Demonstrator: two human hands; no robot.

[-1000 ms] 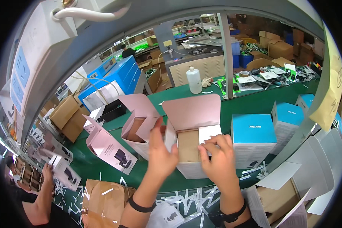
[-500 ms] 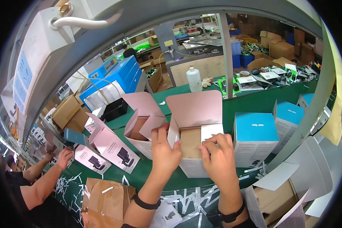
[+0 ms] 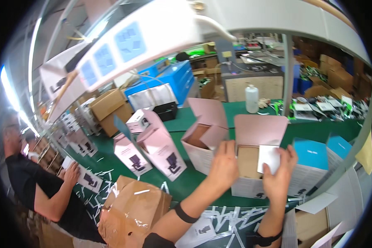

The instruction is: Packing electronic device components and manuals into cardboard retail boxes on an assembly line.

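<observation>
An open box (image 3: 250,187) with a pale pink inside and a raised lid stands before me. Brown cardboard (image 3: 247,162) fills its inside. My right hand (image 3: 280,171) pinches a small white booklet or card (image 3: 268,156) at the right part of the opening. At the box's left edge, my left hand (image 3: 225,163) is closed with its fingers against the side flap; their tips are partly hidden. Just left of it is a second open box (image 3: 198,155), its flaps up and brown cardboard inside.
Blue-topped boxes (image 3: 311,159) stand at right, two pink-sided boxes (image 3: 163,149) at left. A taped brown carton (image 3: 132,206) and white paper strips (image 3: 235,221) lie near me. Behind are a white bottle (image 3: 251,99) and a metal post (image 3: 287,74). A co-worker (image 3: 49,186) handles a box at far left.
The view has swung left, so things sit further right. My right hand now grips the white piece, which looks tilted up. The co-worker's hands have moved to a box nearer their body.
</observation>
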